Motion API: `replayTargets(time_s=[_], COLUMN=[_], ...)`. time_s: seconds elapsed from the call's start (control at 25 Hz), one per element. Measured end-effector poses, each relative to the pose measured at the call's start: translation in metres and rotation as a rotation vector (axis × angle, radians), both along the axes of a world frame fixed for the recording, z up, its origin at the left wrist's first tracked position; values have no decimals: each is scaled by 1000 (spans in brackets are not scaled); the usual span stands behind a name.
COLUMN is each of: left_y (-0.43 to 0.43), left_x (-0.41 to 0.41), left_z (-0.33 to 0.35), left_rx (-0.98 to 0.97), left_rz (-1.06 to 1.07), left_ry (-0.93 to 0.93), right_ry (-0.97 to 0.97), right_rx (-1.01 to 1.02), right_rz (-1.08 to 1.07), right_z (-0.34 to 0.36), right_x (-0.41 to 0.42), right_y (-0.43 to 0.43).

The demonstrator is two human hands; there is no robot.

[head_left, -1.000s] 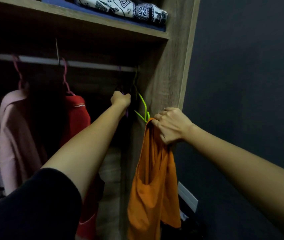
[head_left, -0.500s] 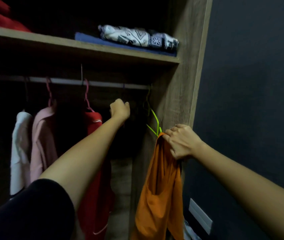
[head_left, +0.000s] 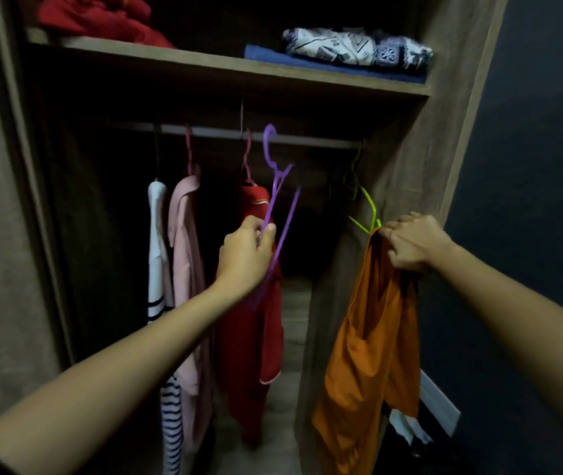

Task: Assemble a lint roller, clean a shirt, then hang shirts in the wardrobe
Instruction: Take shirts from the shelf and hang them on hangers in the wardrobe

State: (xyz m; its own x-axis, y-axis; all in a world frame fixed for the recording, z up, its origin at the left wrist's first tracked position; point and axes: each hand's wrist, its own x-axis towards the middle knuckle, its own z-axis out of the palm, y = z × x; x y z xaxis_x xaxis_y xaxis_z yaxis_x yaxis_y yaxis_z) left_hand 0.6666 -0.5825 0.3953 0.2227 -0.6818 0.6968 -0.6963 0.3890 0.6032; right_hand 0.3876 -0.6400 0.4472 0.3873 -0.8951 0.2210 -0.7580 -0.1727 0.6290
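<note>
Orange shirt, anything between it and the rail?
Only the green hanger, just above the right hand gripping the orange shirt. Left of it the rail looks bare up to the purple hanger the left hand holds.

The purple hanger [head_left: 282, 207], pinched in the fingers of the left hand [head_left: 244, 258], is thin, smooth plastic with a slight sheen. The orange shirt [head_left: 372, 337], bunched under the fingers of the right hand [head_left: 410, 243], is soft cloth with a faint satin shine along its folds. Just above those fingers, the green hanger [head_left: 367, 207] is smooth plastic too. Behind the left fingers hangs the red shirt [head_left: 252, 354], matt cloth with pale piping. Farther left, the pink shirt [head_left: 187, 269] is matt cloth as well. Above both hands the rail [head_left: 307, 138] looks like pale, smooth metal, and the shelf [head_left: 204, 66] over it is matt wood-grain board. To the right of the right fingers, the wall [head_left: 530, 166] is dark and matt.
</note>
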Motion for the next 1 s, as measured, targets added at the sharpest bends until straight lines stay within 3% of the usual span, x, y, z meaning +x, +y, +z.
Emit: replayTargets(time_s=[0.28, 0.4, 0.6, 0.76, 0.88, 1.0], left_y=[45, 60, 74, 76, 78, 90], left_x=[107, 134, 132, 107, 103, 93], left_z=[-34, -46, -51, -61, -62, -53], left_rx=[-225, -302, -385, -459, -398, -341], left_rz=[-41, -118, -284, -312, -126, 234], left_ry=[-141, -276, -428, -437, -358, -299], right_ry=[-532, -641, -575, -442, -419, -379], right_rx=[206, 236, 311, 223, -85, -109], right_rz=[-40, -18, 59, 314, 568, 664], right_z=[9, 22, 29, 18, 11, 5], right_x=[35, 40, 72, 116, 117, 119], right_y=[24, 41, 78, 111, 125, 125])
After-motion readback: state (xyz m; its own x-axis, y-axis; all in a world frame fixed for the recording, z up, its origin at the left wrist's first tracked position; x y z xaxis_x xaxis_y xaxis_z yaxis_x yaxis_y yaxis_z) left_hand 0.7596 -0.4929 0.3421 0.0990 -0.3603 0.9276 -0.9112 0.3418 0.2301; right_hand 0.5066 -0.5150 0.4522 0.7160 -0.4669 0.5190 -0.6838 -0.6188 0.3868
